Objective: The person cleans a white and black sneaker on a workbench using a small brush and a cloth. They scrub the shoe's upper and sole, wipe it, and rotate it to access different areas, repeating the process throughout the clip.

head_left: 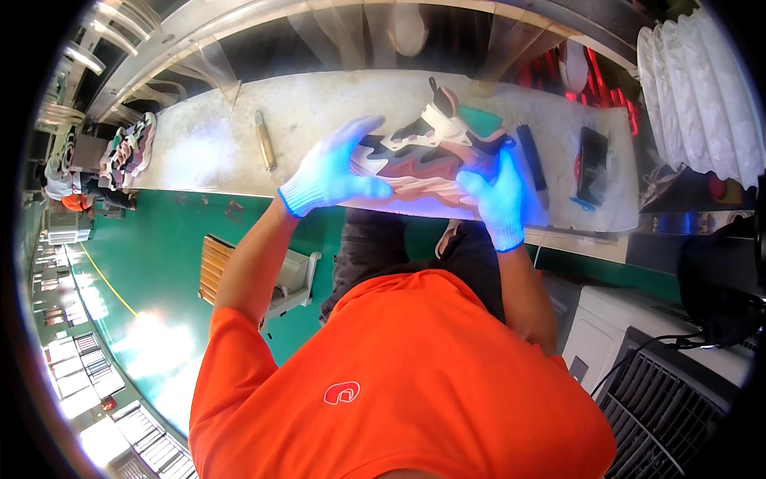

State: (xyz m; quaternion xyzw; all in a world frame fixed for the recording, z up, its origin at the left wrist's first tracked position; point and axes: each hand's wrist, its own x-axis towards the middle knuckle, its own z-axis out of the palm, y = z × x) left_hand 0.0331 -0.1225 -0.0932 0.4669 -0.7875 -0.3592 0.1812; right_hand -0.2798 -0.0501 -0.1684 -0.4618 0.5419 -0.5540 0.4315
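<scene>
Head view shows both gloved hands gripping a multicoloured sneaker over the pale workbench: the left hand clasps its toe end, the right hand its heel end. A brass-coloured tool lies beyond the left hand; a dark marker lies just past the right.

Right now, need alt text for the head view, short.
Two gloved hands, left hand and right hand, hold a multicoloured sneaker sideways at the edge of a white workbench. A wooden-handled tool, a black marker and a dark phone lie on the bench; the person wears an orange shirt.
</scene>
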